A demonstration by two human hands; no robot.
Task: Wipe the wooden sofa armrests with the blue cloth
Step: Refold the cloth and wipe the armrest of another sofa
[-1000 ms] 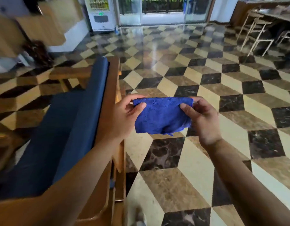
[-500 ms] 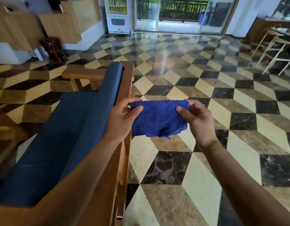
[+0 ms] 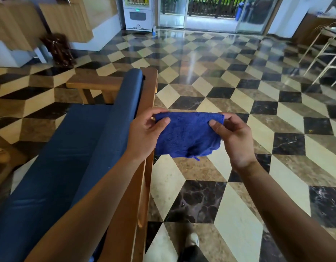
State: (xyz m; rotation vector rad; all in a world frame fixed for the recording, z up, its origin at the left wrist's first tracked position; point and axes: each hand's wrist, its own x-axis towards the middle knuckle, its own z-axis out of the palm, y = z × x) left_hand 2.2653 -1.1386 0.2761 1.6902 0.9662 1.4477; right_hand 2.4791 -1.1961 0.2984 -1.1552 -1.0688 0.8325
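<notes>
A folded blue cloth (image 3: pixel 188 135) hangs in the air between both my hands, over the floor just right of the sofa's back. My left hand (image 3: pixel 144 135) pinches its upper left corner with thumb and fingers. My right hand (image 3: pixel 233 137) pinches its upper right corner. The wooden sofa (image 3: pixel 150 86) has dark blue cushions (image 3: pixel 72 148) and lies to my left, seen from behind its backrest. Its far wooden armrest (image 3: pixel 93 85) shows beyond the seat. The near armrest is hidden behind my left forearm.
A polished floor of black, beige and brown tiles (image 3: pixel 210 87) spreads ahead and to the right. A white vending machine (image 3: pixel 138 14) and glass doors (image 3: pixel 210 14) stand at the back. Pale stools (image 3: pixel 322 52) are at the right, wooden cabinets (image 3: pixel 42 21) at the left.
The view has shifted so the sofa sits more central. Both hands keep pinching the cloth's top corners and hold it in much the same place.
</notes>
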